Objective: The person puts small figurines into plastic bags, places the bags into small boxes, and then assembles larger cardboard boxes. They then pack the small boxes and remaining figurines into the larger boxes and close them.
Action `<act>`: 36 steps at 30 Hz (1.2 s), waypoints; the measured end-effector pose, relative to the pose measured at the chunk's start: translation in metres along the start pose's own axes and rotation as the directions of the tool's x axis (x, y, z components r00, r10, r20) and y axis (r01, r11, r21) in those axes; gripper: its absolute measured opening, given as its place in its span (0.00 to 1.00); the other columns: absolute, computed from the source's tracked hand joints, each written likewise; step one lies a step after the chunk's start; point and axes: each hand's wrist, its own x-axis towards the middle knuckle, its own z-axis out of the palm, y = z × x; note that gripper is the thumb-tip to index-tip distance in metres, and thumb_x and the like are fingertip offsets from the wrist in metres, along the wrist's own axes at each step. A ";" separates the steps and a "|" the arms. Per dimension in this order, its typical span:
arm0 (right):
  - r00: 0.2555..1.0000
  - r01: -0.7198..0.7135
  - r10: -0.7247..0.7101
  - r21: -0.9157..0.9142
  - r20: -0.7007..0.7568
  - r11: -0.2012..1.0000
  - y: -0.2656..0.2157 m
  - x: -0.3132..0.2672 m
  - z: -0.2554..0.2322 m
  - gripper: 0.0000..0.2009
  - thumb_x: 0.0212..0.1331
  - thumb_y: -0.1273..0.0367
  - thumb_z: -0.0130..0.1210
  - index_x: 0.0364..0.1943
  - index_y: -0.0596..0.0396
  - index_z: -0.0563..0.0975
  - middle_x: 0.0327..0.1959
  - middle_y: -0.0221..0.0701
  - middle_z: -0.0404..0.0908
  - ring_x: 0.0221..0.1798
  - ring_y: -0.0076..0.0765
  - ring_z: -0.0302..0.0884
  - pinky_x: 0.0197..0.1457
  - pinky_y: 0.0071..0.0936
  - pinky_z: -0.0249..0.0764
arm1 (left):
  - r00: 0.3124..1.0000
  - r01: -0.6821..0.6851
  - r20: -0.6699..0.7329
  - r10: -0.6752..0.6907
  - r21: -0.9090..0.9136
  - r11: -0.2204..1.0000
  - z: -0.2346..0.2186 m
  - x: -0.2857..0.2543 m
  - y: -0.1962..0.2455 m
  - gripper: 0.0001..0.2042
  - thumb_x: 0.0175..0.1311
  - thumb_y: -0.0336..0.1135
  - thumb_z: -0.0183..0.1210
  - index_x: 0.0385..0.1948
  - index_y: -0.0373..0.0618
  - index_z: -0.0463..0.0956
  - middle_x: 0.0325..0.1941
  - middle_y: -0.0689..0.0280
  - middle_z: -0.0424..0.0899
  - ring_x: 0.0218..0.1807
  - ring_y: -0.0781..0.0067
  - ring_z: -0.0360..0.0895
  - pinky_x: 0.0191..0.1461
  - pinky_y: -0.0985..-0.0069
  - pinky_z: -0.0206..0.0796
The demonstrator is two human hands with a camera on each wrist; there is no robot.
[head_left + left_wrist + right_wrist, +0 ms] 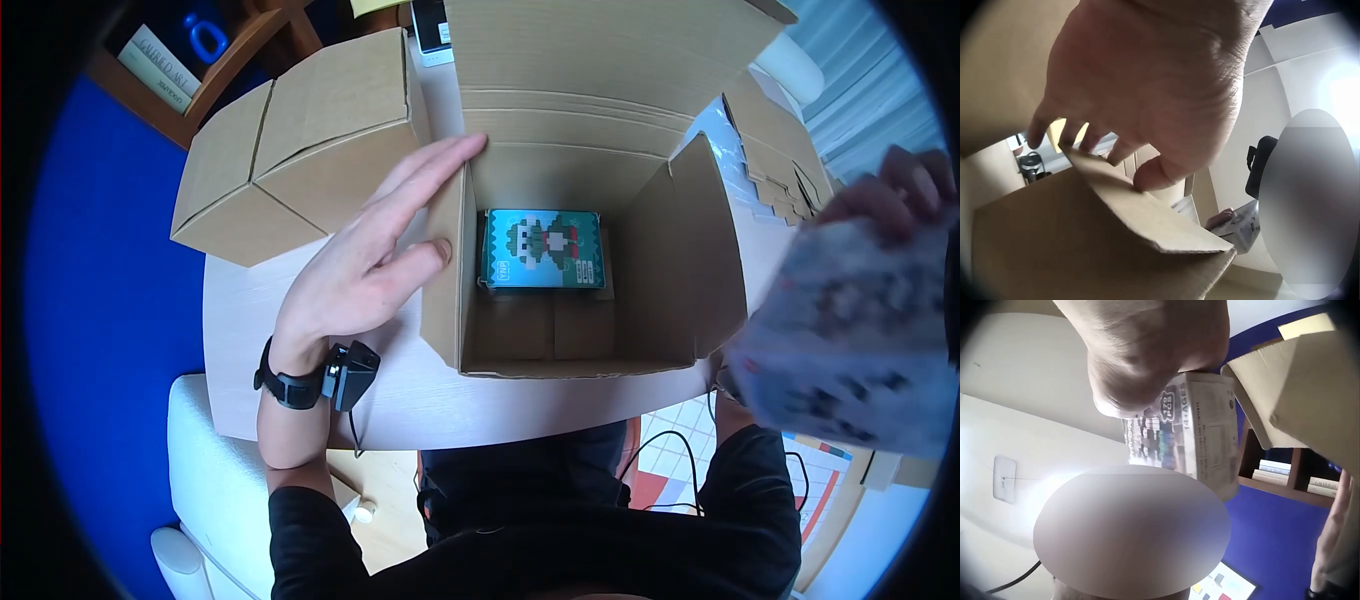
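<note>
Building-block set box (pixel 850 335), gripped in right hand (pixel 903 195) outside open carton (pixel 690 265); left hand (pixel 360 262) open against side flap (pixel 442 300). Likely mid-packing: calls for levelling, then lowering next to teal pixel-art box (pixel 545 248).

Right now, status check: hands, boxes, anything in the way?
Left hand open on carton's side flap. Right hand gripping printed 14+ box outside carton. Teal box inside, opening uncovered.
</note>
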 end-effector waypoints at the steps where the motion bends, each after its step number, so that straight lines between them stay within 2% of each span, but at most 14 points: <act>1: 0.993 -0.015 0.000 -0.126 -0.119 0.992 0.005 -0.001 0.013 0.15 0.70 0.65 0.45 0.57 0.53 0.69 0.53 0.31 0.69 0.56 0.30 0.69 0.60 0.28 0.72 | 1.000 0.018 0.002 -0.018 0.012 1.000 -0.001 0.001 0.002 0.36 0.52 0.29 0.48 0.70 0.44 0.57 0.72 0.51 0.59 0.74 0.53 0.55 0.75 0.63 0.47; 2: 0.972 -0.058 -0.001 -0.240 -0.235 0.969 0.010 -0.003 0.027 0.17 0.71 0.64 0.44 0.59 0.53 0.68 0.56 0.32 0.69 0.58 0.31 0.69 0.61 0.29 0.71 | 0.999 0.040 -0.002 -0.040 0.026 0.999 -0.001 0.002 0.004 0.36 0.52 0.28 0.48 0.70 0.43 0.57 0.71 0.52 0.60 0.74 0.55 0.56 0.75 0.64 0.47; 3: 0.886 -0.205 -0.031 -0.452 -0.462 0.868 0.006 -0.006 0.034 0.20 0.70 0.63 0.45 0.62 0.56 0.66 0.59 0.36 0.70 0.62 0.37 0.68 0.63 0.33 0.71 | 0.998 0.066 0.000 -0.067 0.028 0.997 0.001 0.000 0.006 0.36 0.52 0.28 0.47 0.70 0.42 0.57 0.71 0.54 0.60 0.73 0.58 0.57 0.75 0.66 0.46; 5: 0.831 -0.253 -0.163 -0.622 -0.532 0.741 0.014 -0.008 0.032 0.23 0.70 0.62 0.45 0.64 0.59 0.64 0.61 0.40 0.71 0.64 0.42 0.69 0.65 0.36 0.70 | 0.998 0.061 -0.008 -0.060 0.048 0.997 0.002 0.000 0.007 0.32 0.59 0.32 0.48 0.70 0.42 0.57 0.70 0.53 0.61 0.73 0.58 0.58 0.75 0.67 0.47; 7: 0.915 0.009 -0.259 -0.628 -0.308 0.778 0.050 -0.020 0.008 0.22 0.72 0.61 0.42 0.63 0.61 0.63 0.60 0.41 0.71 0.62 0.41 0.72 0.63 0.35 0.71 | 0.999 0.036 -0.008 -0.036 0.086 0.996 0.004 0.001 0.007 0.29 0.66 0.37 0.47 0.70 0.42 0.57 0.68 0.52 0.63 0.71 0.55 0.60 0.73 0.67 0.49; 9: 0.883 0.045 -0.306 -0.586 -0.355 0.809 0.063 -0.010 0.007 0.22 0.73 0.66 0.44 0.66 0.62 0.58 0.50 0.40 0.78 0.48 0.34 0.80 0.54 0.28 0.76 | 1.000 -0.004 -0.008 0.005 0.157 0.988 0.005 0.002 0.006 0.27 0.73 0.44 0.45 0.70 0.42 0.56 0.65 0.49 0.65 0.68 0.50 0.63 0.71 0.65 0.53; 14: 0.974 -0.053 -0.117 -0.697 -0.195 0.715 0.071 -0.004 0.017 0.20 0.71 0.68 0.44 0.63 0.63 0.64 0.65 0.54 0.67 0.65 0.44 0.70 0.69 0.39 0.64 | 0.998 0.044 -0.057 -0.039 0.077 0.996 0.004 0.001 0.004 0.28 0.75 0.50 0.42 0.70 0.43 0.56 0.65 0.49 0.67 0.68 0.51 0.64 0.71 0.66 0.53; 18: 0.955 -0.273 0.267 -0.753 -0.133 0.599 0.076 -0.005 0.017 0.13 0.67 0.74 0.49 0.53 0.66 0.74 0.61 0.48 0.74 0.65 0.40 0.71 0.68 0.33 0.64 | 0.995 0.064 -0.076 -0.059 0.065 0.996 0.006 0.003 0.004 0.29 0.75 0.52 0.42 0.70 0.43 0.56 0.66 0.49 0.66 0.69 0.51 0.63 0.71 0.65 0.53; 22: 0.961 -0.275 0.161 -0.844 -0.225 0.461 0.072 -0.002 0.023 0.13 0.64 0.75 0.54 0.51 0.63 0.77 0.56 0.41 0.79 0.61 0.34 0.74 0.65 0.30 0.65 | 0.995 0.080 -0.072 -0.072 0.119 0.990 0.007 0.001 0.004 0.29 0.74 0.50 0.44 0.70 0.44 0.56 0.67 0.50 0.66 0.69 0.54 0.63 0.71 0.66 0.54; 24: 0.957 -0.274 0.211 -0.864 -0.200 0.423 0.074 -0.003 0.022 0.12 0.63 0.75 0.55 0.50 0.62 0.78 0.54 0.38 0.80 0.59 0.33 0.75 0.63 0.29 0.66 | 0.991 0.130 -0.058 -0.124 0.115 0.985 0.007 0.001 0.007 0.28 0.73 0.47 0.45 0.71 0.46 0.56 0.70 0.54 0.63 0.70 0.59 0.62 0.71 0.69 0.53; 28: 0.870 -0.369 0.430 -0.897 -0.241 0.242 0.071 -0.002 0.026 0.11 0.62 0.73 0.56 0.48 0.60 0.79 0.51 0.34 0.82 0.55 0.28 0.76 0.60 0.26 0.69 | 0.993 0.088 -0.086 -0.074 0.166 0.982 0.008 0.001 0.007 0.26 0.73 0.45 0.47 0.70 0.47 0.59 0.70 0.51 0.62 0.70 0.53 0.62 0.70 0.66 0.54; 32: 0.748 -0.207 0.639 -0.978 -0.180 -0.033 0.069 0.002 0.023 0.16 0.53 0.69 0.64 0.48 0.57 0.80 0.43 0.37 0.83 0.46 0.38 0.79 0.52 0.30 0.72 | 0.997 0.001 -0.072 0.023 0.311 0.950 0.011 0.001 0.007 0.24 0.71 0.40 0.48 0.66 0.45 0.63 0.70 0.45 0.58 0.68 0.43 0.63 0.70 0.62 0.56; 33: 0.800 -0.075 0.597 -0.997 -0.064 -0.006 0.074 -0.002 0.019 0.21 0.48 0.67 0.66 0.49 0.56 0.79 0.40 0.39 0.82 0.44 0.44 0.78 0.53 0.34 0.69 | 0.998 -0.025 -0.054 0.045 0.336 0.942 0.012 0.001 0.007 0.23 0.70 0.38 0.47 0.66 0.45 0.64 0.71 0.45 0.57 0.68 0.42 0.63 0.70 0.61 0.56; 36: 0.872 0.029 0.488 -1.000 0.024 -0.004 0.085 -0.009 0.017 0.17 0.47 0.66 0.67 0.44 0.55 0.82 0.37 0.38 0.83 0.44 0.46 0.77 0.54 0.36 0.66 | 0.995 -0.007 -0.096 0.033 0.262 0.965 0.019 0.002 0.011 0.23 0.67 0.33 0.46 0.64 0.44 0.65 0.70 0.42 0.56 0.68 0.40 0.63 0.69 0.60 0.56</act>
